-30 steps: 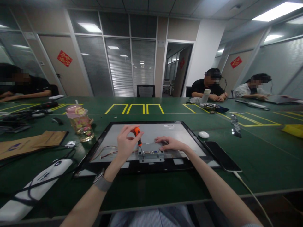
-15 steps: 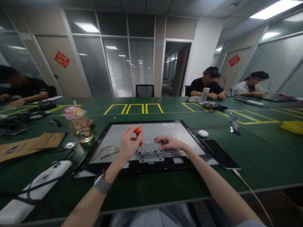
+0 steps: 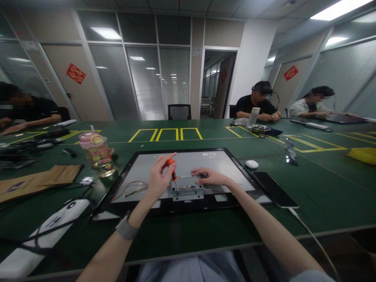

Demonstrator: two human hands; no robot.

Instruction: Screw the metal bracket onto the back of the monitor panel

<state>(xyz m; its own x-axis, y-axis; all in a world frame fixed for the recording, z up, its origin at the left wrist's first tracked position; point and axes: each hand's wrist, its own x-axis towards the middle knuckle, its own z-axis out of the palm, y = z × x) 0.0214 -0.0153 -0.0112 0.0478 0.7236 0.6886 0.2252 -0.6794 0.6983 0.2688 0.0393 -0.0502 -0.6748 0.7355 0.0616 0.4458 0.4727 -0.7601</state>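
A flat display panel (image 3: 141,164) with a black frame lies back side up on the green table in front of me. My left hand (image 3: 160,176) pinches the orange and black handle of a screwdriver (image 3: 173,172), which stands nearly upright. Its tip points down at the left end of a metal bracket with ports (image 3: 188,192) near the panel's front edge. My right hand (image 3: 210,176) rests at the bracket's back right side, fingers stretched out and apart. What lies under those fingertips is partly hidden. Thin wires (image 3: 132,188) lie on the panel left of the bracket.
Left stand a drink bottle (image 3: 98,152), a paper bag (image 3: 38,182) and a white power strip (image 3: 53,227) with black cables. On the right lie a phone (image 3: 274,190) on a charging cable and a white earbud case (image 3: 252,164). Other people sit across the table.
The screwdriver has turned slightly in my left fingers, and those fingers have shifted on its handle. My right hand stays almost where it was by the bracket.
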